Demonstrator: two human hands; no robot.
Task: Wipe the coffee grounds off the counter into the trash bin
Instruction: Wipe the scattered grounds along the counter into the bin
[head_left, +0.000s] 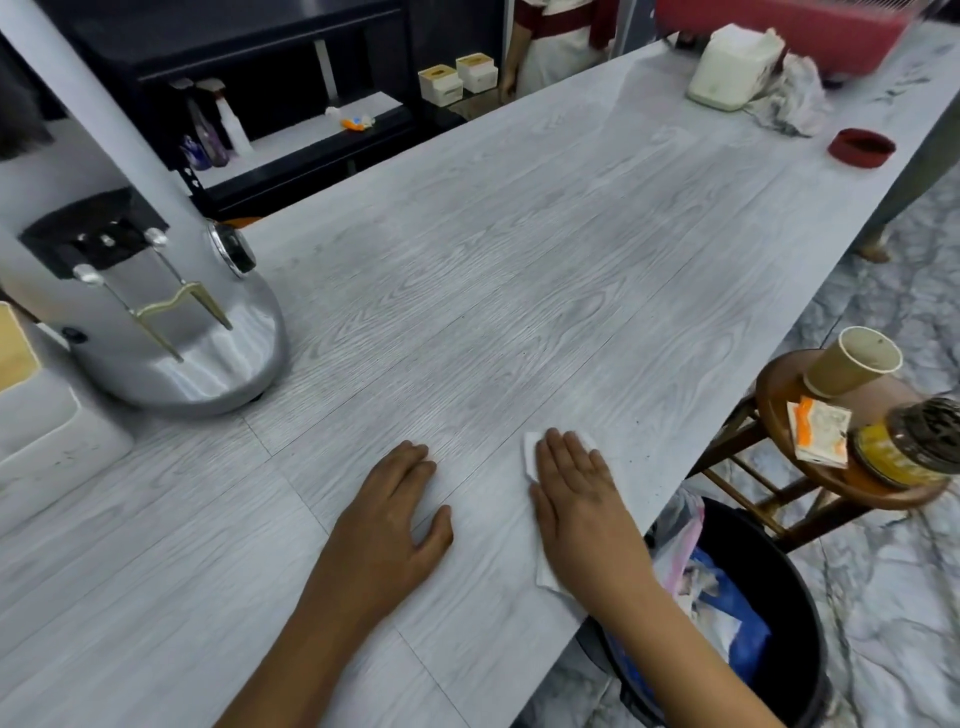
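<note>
My right hand (579, 499) lies flat on a white paper tissue (531, 454), pressing it onto the grey wood-grain counter (467, 260) near its right edge. A few dark specks of coffee grounds (636, 457) lie just right of the hand, close to the edge. My left hand (400, 514) rests palm down on the counter, fingers together, holding nothing. The black trash bin (779, 587) stands on the floor below the counter edge, right of my right forearm, with blue and pink bags inside.
A silver coffee grinder (171, 322) stands at the left. A wooden stool (831, 478) beside the bin carries a paper cup (852, 364), sachets and a jar. At the far end sit a white container (732, 67), a crumpled cloth and a red lid (860, 148). A person stands beyond.
</note>
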